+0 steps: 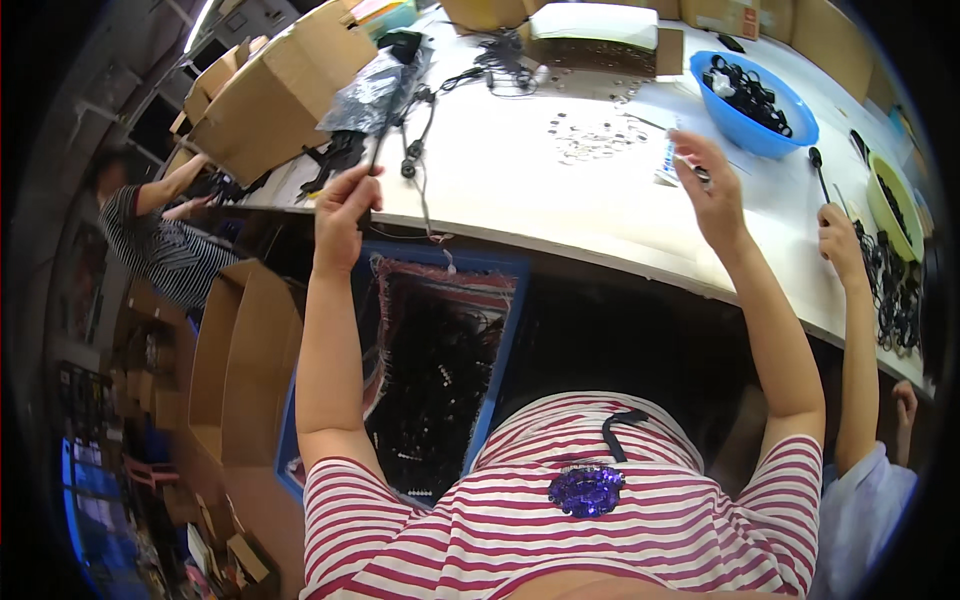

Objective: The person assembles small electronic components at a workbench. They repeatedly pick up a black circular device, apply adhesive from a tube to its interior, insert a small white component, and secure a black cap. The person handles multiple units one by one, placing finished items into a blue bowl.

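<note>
My left hand [345, 215] is closed round a thin black strap [380, 140], which rises from the fist over the table's front edge. Close by, a black cord with round beads or plugs [410, 160] lies on the tabletop. My right hand [712, 195] is raised over the table with its fingers curled. Something small, dark and silvery shows at its palm, too small to name. Beside the fingertips is a small white and blue packet [665, 162]; whether the hand touches it I cannot tell. Small silver discs [595, 137] lie scattered on the white table [500, 190].
A blue bowl [755, 105] of black straps stands at the back right, near a yellow-green bowl [895, 210]. Below the table edge sits a blue-rimmed bin [510, 330] of black pieces. Cardboard boxes [285, 90] stand left. Two co-workers [160, 240] [865, 500] work at either side.
</note>
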The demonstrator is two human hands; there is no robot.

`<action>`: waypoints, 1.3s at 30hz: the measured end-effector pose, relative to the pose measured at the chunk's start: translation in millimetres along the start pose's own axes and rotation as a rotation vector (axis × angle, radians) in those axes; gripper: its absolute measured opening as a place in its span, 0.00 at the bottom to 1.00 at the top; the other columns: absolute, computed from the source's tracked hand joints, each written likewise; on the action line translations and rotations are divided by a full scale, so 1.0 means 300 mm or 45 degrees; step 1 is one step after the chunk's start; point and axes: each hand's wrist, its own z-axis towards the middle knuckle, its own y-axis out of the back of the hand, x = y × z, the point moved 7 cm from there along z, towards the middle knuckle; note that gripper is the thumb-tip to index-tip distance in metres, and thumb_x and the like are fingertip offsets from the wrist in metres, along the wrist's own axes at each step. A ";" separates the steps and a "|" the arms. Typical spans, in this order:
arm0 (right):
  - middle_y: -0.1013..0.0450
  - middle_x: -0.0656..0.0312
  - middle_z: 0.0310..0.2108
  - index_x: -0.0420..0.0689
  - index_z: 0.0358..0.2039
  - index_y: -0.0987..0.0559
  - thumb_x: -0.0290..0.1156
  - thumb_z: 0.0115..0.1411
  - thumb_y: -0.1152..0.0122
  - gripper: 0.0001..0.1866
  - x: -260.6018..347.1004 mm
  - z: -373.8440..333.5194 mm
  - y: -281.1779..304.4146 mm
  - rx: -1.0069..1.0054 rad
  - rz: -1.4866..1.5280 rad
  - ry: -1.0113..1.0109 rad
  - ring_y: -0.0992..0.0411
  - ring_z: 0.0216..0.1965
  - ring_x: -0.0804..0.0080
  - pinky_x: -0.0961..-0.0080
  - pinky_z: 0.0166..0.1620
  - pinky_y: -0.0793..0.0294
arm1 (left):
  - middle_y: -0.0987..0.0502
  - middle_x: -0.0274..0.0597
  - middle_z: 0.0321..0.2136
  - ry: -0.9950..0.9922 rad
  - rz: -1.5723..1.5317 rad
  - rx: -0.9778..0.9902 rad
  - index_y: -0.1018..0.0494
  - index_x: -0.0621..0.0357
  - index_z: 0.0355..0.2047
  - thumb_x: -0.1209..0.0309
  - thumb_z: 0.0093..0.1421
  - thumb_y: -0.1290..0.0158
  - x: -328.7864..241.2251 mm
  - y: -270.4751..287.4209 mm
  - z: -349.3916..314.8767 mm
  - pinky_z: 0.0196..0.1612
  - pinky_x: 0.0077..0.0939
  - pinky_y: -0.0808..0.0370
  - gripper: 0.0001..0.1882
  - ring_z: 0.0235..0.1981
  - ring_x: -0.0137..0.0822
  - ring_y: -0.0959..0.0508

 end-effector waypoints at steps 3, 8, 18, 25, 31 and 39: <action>0.32 0.62 0.47 0.46 0.49 0.32 0.28 0.55 0.45 0.20 0.207 0.046 0.036 -0.088 0.164 0.106 0.34 0.46 0.71 0.76 0.48 0.37 | 0.26 0.38 0.26 0.153 0.161 0.240 0.26 0.68 0.33 0.78 0.53 0.50 -0.050 -0.076 -0.088 0.29 0.16 0.32 0.08 0.24 0.24 0.30; 0.29 0.52 0.40 0.42 0.45 0.28 0.33 0.51 0.41 0.21 0.491 -0.043 -0.123 0.696 -0.103 0.158 0.31 0.42 0.60 0.70 0.45 0.33 | 0.24 0.41 0.24 -0.150 0.606 0.837 0.25 0.64 0.31 0.79 0.47 0.43 -0.205 -0.290 -0.204 0.31 0.21 0.30 0.08 0.27 0.30 0.26; 0.35 0.58 0.16 0.38 0.28 0.28 0.31 0.55 0.46 0.08 0.250 -0.447 -0.277 0.565 0.382 -0.621 0.38 0.18 0.75 0.79 0.23 0.38 | 0.32 0.39 0.34 -0.269 0.181 -0.239 0.32 0.64 0.34 0.74 0.56 0.49 -0.093 -0.262 -0.337 0.44 0.22 0.36 0.07 0.38 0.30 0.33; 0.34 0.66 0.15 0.39 0.27 0.27 0.32 0.57 0.47 0.09 0.152 -0.606 -0.274 0.437 0.487 -0.868 0.37 0.18 0.81 0.81 0.23 0.38 | 0.39 0.50 0.47 -0.793 0.479 -0.600 0.37 0.63 0.41 0.73 0.57 0.52 -0.118 -0.442 -0.569 0.54 0.30 0.44 0.12 0.51 0.39 0.39; 0.34 0.67 0.16 0.39 0.27 0.27 0.33 0.57 0.48 0.09 0.145 -0.678 -0.298 0.539 0.596 -0.963 0.36 0.20 0.83 0.84 0.25 0.37 | 0.32 0.46 0.42 0.141 -0.509 -0.168 0.45 0.61 0.53 0.60 0.62 0.56 0.092 -0.556 -0.500 0.48 0.27 0.36 0.24 0.44 0.35 0.30; 0.29 0.54 0.25 0.39 0.36 0.30 0.28 0.55 0.47 0.09 0.138 -0.748 -0.357 0.891 0.436 -0.694 0.28 0.31 0.61 0.71 0.35 0.30 | 0.32 0.38 0.30 0.072 -0.984 -0.144 0.41 0.55 0.49 0.58 0.61 0.57 0.072 -0.547 -0.414 0.32 0.23 0.34 0.21 0.24 0.27 0.33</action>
